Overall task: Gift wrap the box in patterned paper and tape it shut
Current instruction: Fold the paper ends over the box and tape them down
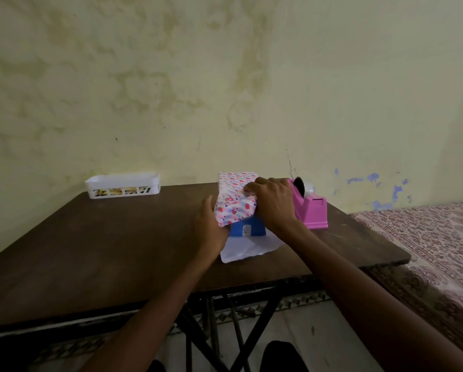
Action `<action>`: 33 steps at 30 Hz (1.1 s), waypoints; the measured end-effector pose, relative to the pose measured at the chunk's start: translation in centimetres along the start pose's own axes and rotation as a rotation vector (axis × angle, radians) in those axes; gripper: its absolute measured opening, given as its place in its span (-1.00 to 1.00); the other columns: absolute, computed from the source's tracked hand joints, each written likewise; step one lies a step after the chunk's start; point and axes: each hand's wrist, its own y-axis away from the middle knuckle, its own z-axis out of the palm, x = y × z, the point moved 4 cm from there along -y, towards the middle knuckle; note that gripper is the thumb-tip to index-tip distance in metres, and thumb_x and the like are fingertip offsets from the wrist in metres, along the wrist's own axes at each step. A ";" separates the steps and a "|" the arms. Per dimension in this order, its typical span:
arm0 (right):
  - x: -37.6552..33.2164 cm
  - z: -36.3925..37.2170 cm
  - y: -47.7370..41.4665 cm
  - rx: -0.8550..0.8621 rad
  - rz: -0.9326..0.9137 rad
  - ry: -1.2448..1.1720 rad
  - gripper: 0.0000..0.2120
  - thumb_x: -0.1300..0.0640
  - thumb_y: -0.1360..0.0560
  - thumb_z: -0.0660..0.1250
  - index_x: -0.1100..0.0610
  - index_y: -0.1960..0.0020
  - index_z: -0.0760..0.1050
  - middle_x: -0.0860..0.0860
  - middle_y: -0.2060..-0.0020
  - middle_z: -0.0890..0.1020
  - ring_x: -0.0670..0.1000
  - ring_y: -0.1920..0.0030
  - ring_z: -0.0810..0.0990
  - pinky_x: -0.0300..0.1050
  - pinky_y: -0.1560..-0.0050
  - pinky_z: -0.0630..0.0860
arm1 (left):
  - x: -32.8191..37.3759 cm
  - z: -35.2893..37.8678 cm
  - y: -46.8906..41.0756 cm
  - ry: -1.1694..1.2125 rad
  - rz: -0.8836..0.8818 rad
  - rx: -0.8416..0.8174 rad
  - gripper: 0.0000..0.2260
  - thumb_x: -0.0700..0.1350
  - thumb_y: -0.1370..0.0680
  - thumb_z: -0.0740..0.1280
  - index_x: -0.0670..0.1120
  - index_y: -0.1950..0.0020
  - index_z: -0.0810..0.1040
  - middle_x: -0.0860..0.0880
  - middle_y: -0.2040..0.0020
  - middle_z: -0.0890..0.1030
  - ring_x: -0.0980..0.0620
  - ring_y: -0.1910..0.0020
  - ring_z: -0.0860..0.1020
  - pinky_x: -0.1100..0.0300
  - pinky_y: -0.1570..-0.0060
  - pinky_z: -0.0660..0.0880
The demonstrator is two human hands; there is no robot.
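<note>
A stained, pale yellow-green wall (225, 76) fills the upper half of the view, with blue paint flecks low on its right side. Below it stands a dark brown wooden table (104, 237) on black crossed metal legs, and to the right of the table lies a bed (426, 237) under a maroon-and-cream printed cover. Both forearms reach in from the bottom edge toward the far right part of the tabletop, where the work sits. The patterned paper (234, 200), white with pink, red and blue hearts, is draped over the top and left side of the box (247, 228), and its plain white underside spreads on the table toward the near edge. The box is blue with a small label, and only its near end face shows uncovered. The right hand (272, 202) lies on top of the box with its fingers curled over a bunched fold of the paper, holding it down. The left hand (209, 224) is set against the box's left side, thumb raised, its fingers hidden under the paper – whether they pinch it or lie flat cannot be told. Just beside the right hand stands a pink tape dispenser (312, 210) with a roll mounted on it. A white slotted plastic basket (123, 185) sits at the far left edge of the table – well apart from the box.
</note>
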 end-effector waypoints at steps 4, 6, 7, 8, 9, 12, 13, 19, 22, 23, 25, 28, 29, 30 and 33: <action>-0.1 0.2 -0.6 0.006 -0.036 0.011 -0.56 0.05 -0.43 0.51 0.00 -0.29 0.57 0.02 -0.14 0.62 0.08 -0.06 0.57 -0.08 0.03 0.45 | 0.4 -0.3 -0.1 -0.001 -0.110 0.227 -0.82 -0.12 -0.56 0.34 -0.20 -0.08 0.59 -0.16 -0.01 0.65 -0.08 0.03 0.61 0.24 0.22 0.42; 0.0 0.1 -0.7 0.010 -0.024 -0.017 -0.61 0.07 -0.45 0.49 0.01 -0.27 0.59 0.02 -0.11 0.62 0.06 -0.05 0.55 -0.14 0.11 0.37 | -0.5 -0.2 -0.8 0.049 -0.143 0.219 -0.84 -0.13 -0.56 0.34 -0.23 0.02 0.60 -0.17 0.07 0.65 -0.09 0.09 0.62 0.21 0.26 0.41; -0.1 0.1 -0.7 0.019 -0.010 -0.023 -0.63 0.08 -0.44 0.49 0.01 -0.25 0.60 0.01 -0.08 0.64 0.04 -0.02 0.55 -0.16 0.14 0.33 | -0.8 -0.2 -1.1 0.075 -0.142 0.191 -0.84 -0.13 -0.56 0.34 -0.24 0.02 0.60 -0.16 0.08 0.64 -0.09 0.09 0.62 0.22 0.25 0.41; -0.2 0.1 -0.8 0.028 0.006 -0.032 -0.64 0.10 -0.43 0.50 0.01 -0.22 0.62 0.00 -0.04 0.65 0.03 0.02 0.55 -0.17 0.15 0.30 | -1.0 -0.1 -1.3 0.086 -0.130 0.170 -0.84 -0.13 -0.56 0.35 -0.24 0.02 0.60 -0.14 0.09 0.63 -0.09 0.09 0.62 0.24 0.26 0.40; -0.3 0.2 -0.8 0.037 0.019 -0.044 -0.66 0.12 -0.41 0.51 0.02 -0.18 0.64 0.00 0.01 0.66 0.03 0.05 0.56 -0.17 0.17 0.29 | -1.1 -0.2 -1.4 0.085 -0.111 0.170 -0.84 -0.13 -0.55 0.36 -0.23 0.04 0.61 -0.13 0.12 0.63 -0.07 0.11 0.63 0.29 0.30 0.38; -0.5 0.5 -0.9 0.050 0.055 -0.077 -0.70 0.15 -0.37 0.53 0.04 -0.10 0.68 0.01 0.10 0.68 0.03 0.12 0.57 -0.18 0.20 0.30 | -1.3 -0.4 -1.4 0.064 -0.093 0.216 -0.82 -0.11 -0.53 0.39 -0.24 0.05 0.63 -0.14 0.14 0.64 -0.05 0.14 0.63 0.30 0.34 0.36; -0.4 0.6 -1.0 0.061 0.061 -0.083 -0.72 0.15 -0.36 0.53 0.04 -0.07 0.69 0.01 0.12 0.68 0.03 0.13 0.58 -0.18 0.20 0.30 | -1.5 -0.3 -1.3 0.063 -0.096 0.231 -0.81 -0.12 -0.53 0.39 -0.25 0.03 0.62 -0.16 0.11 0.64 -0.06 0.12 0.62 0.26 0.30 0.39; -0.4 0.9 -1.3 0.084 0.072 -0.072 -0.85 0.14 -0.37 0.52 0.07 0.07 0.70 0.00 0.21 0.67 0.01 0.20 0.59 -0.20 0.26 0.30 | -1.2 0.2 -1.1 0.029 -0.147 0.280 -0.80 -0.12 -0.55 0.36 -0.24 -0.05 0.56 -0.16 0.02 0.62 -0.07 0.05 0.60 0.17 0.18 0.49; -0.5 1.3 -1.2 0.107 0.074 -0.093 -0.82 0.17 -0.31 0.57 0.08 0.10 0.71 0.01 0.26 0.67 0.02 0.25 0.59 -0.17 0.29 0.39 | -1.2 0.4 -1.2 -0.013 -0.149 0.286 -0.82 -0.11 -0.56 0.34 -0.21 -0.03 0.58 -0.14 0.05 0.63 -0.03 0.10 0.60 0.20 0.22 0.47; -0.6 1.3 -1.2 0.110 0.071 -0.101 -0.82 0.16 -0.31 0.58 0.09 0.09 0.71 0.02 0.26 0.67 0.02 0.25 0.59 -0.15 0.28 0.43 | -1.2 0.5 -1.2 -0.016 -0.156 0.283 -0.82 -0.11 -0.56 0.34 -0.20 -0.05 0.57 -0.14 0.04 0.63 -0.03 0.09 0.60 0.20 0.20 0.47; -0.6 1.4 -1.0 0.117 0.062 -0.113 -0.82 0.17 -0.30 0.59 0.10 0.11 0.70 0.02 0.28 0.66 0.02 0.28 0.58 -0.14 0.29 0.45 | -1.2 0.6 -1.1 -0.003 -0.167 0.280 -0.83 -0.11 -0.56 0.35 -0.19 -0.06 0.56 -0.13 0.02 0.62 -0.03 0.06 0.60 0.21 0.18 0.48; -0.5 1.4 -1.0 0.116 0.050 -0.123 -0.80 0.18 -0.25 0.62 0.11 0.15 0.70 0.03 0.32 0.65 0.02 0.34 0.57 -0.18 0.32 0.40 | -1.2 0.6 -0.9 -0.017 -0.177 0.280 -0.81 -0.11 -0.55 0.36 -0.19 -0.09 0.54 -0.14 -0.02 0.61 -0.04 0.02 0.60 0.22 0.16 0.46; -0.5 1.4 -1.1 0.128 0.046 -0.123 -0.80 0.19 -0.25 0.62 0.12 0.15 0.70 0.03 0.32 0.66 0.02 0.34 0.57 -0.18 0.32 0.39 | -1.2 0.6 -0.9 -0.025 -0.179 0.282 -0.80 -0.11 -0.55 0.36 -0.19 -0.10 0.53 -0.14 -0.03 0.61 -0.04 0.00 0.59 0.22 0.16 0.45; -0.4 1.4 -1.1 0.135 0.044 -0.124 -0.80 0.19 -0.25 0.62 0.13 0.14 0.70 0.04 0.32 0.66 0.02 0.34 0.57 -0.18 0.32 0.39 | -1.1 0.6 -0.9 -0.030 -0.183 0.283 -0.80 -0.12 -0.55 0.35 -0.19 -0.11 0.53 -0.14 -0.04 0.60 -0.05 -0.01 0.59 0.22 0.15 0.44; -0.5 1.4 -1.0 0.147 0.040 -0.132 -0.83 0.19 -0.29 0.60 0.13 0.13 0.70 0.04 0.30 0.67 0.01 0.33 0.57 -0.16 0.32 0.43 | -0.8 0.7 -0.9 -0.058 -0.186 0.289 -0.80 -0.12 -0.56 0.34 -0.20 -0.11 0.53 -0.15 -0.04 0.59 -0.07 -0.01 0.58 0.17 0.10 0.50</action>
